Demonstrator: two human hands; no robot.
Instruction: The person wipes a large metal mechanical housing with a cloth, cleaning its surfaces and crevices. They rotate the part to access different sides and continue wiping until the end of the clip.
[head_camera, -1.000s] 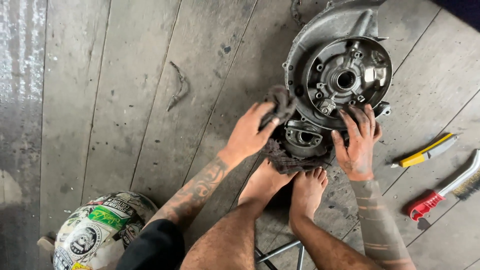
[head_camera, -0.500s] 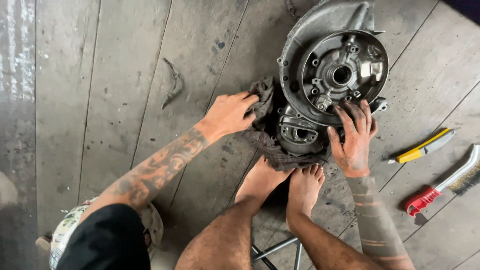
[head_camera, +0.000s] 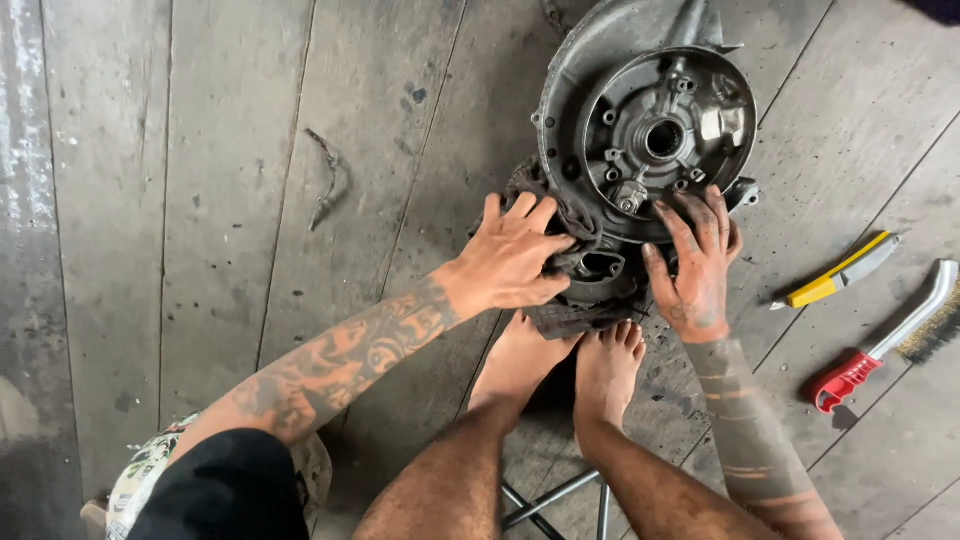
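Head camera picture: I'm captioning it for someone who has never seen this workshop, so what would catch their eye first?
The big grey metal engine casing lies on the plank floor at upper right, its round open face up. Just below it both grimy hands work: the left hand presses a dark rag against the casing's edge, the right hand grips its lower rim. At far right lie a yellow-handled tool and a red-handled wire brush.
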